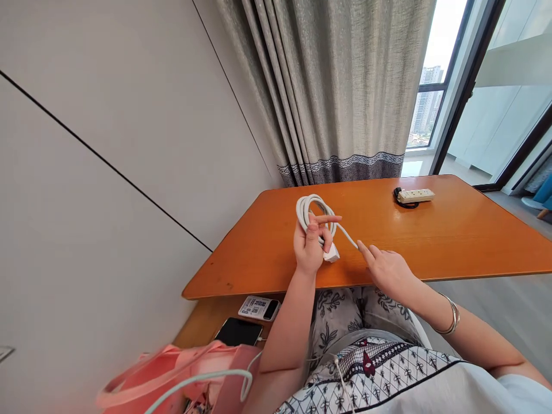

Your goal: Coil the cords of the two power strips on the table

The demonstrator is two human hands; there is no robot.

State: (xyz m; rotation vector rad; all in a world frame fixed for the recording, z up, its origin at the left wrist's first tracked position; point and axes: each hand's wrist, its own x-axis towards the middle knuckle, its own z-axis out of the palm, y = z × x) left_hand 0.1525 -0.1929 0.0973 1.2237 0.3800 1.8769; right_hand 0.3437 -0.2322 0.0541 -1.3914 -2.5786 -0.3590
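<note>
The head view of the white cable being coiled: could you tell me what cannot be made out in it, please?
- Coiled white cable: its lower loops are hidden behind the left hand.
- White plug: its prongs are too small and half covered by the left hand.
- Cable end: hidden under the right hand.
- Power strip: its sockets are too small.
- Pink bag: cut off by the bottom edge.

The cable (311, 208) coiled in the left hand (309, 246) is white, and so is its plug (332, 253), against a warm orange-brown table (452, 236). The power strip (416, 195) is cream with a black cord (403, 202), and the curtain (340, 86) is grey with a darker patterned band at its hem. The bag (181, 374) is pink, the phone (238, 332) black, the bracelet (451, 315) silver, and the clothes (345, 313) white with a black floral print.
</note>
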